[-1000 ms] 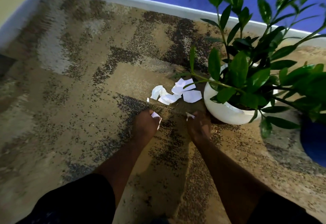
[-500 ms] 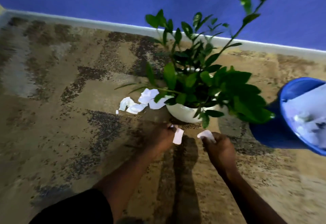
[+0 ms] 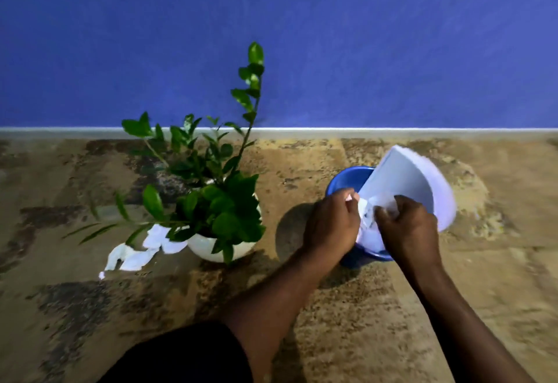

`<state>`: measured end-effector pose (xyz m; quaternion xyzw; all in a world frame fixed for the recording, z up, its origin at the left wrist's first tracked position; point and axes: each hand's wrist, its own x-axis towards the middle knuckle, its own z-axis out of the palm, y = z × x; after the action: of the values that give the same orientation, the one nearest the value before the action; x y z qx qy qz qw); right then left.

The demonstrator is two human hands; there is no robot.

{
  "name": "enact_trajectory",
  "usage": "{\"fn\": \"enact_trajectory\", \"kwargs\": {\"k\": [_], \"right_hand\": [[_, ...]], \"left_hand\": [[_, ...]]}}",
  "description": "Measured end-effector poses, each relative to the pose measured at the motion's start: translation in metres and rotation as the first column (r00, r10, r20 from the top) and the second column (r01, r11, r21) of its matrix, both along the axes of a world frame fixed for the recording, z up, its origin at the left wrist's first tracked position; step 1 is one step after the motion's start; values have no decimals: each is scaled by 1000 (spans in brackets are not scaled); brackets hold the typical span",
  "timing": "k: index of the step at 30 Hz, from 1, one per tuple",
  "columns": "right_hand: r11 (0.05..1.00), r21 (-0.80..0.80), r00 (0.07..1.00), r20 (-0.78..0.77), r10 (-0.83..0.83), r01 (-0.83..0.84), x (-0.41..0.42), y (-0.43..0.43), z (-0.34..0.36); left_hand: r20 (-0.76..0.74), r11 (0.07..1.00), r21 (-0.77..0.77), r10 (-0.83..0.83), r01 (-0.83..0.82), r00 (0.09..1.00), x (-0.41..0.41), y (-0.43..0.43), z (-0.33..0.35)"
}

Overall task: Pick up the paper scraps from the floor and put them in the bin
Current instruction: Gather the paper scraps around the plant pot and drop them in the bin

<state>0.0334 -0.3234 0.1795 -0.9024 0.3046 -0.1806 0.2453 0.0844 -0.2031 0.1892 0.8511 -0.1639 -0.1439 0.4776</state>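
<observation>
Hovering over the blue bin (image 3: 342,178), the left hand (image 3: 329,222) is pinching a small scrap (image 3: 349,198), the right hand (image 3: 407,231) seemingly gripping crumpled paper (image 3: 367,231), while floor scraps (image 3: 133,259) are lying strung left-to-right toward the white pot (image 3: 211,249).

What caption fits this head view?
Left hand and right hand over the blue bin; paper scraps lie on the floor by the white pot.

Torn white paper scraps (image 3: 136,257) lay clustered on the carpet (image 3: 362,337). The blue bin (image 3: 342,178) stood upright, well apart, holding white paper.
</observation>
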Motion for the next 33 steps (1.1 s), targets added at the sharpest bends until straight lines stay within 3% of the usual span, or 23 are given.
{"fn": "enact_trajectory", "kwargs": {"k": [3, 7, 10, 12, 15, 22, 27, 30, 33], "right_hand": [[997, 72, 990, -135, 29, -20, 11, -9, 6], [1000, 21, 1000, -11, 21, -20, 2, 8, 6], [993, -72, 980, 169, 105, -94, -8, 25, -12], [984, -88, 965, 201, 170, -155, -12, 40, -28], [980, -23, 966, 165, 201, -200, -17, 67, -51], [891, 224, 892, -141, 430, -394, -23, 164, -121], [778, 268, 787, -101, 609, -568, -10, 236, -153], [738, 229, 746, -68, 663, -635, 13, 276, -169], [721, 64, 719, -52, 693, -690, 41, 310, -190]], "left_hand": [[-170, 999, 28, 34, -30, 985, 18, -31, 3], [-270, 998, 54, 3, 12, 963, 18, -32, 5], [-194, 1000, 16, -22, 26, 981, -1, -15, 0], [-186, 1000, -23, 13, -18, 982, -12, 1, -17], [-145, 992, 77, 110, -100, 983, -32, 45, -56], [-73, 915, 333, 265, -227, 961, -60, 176, -139], [-30, 813, 406, 468, -417, 883, -46, 246, -172], [99, 757, 389, 533, -526, 840, -27, 283, -185], [143, 759, 347, 537, -550, 831, 1, 317, -189]]}}
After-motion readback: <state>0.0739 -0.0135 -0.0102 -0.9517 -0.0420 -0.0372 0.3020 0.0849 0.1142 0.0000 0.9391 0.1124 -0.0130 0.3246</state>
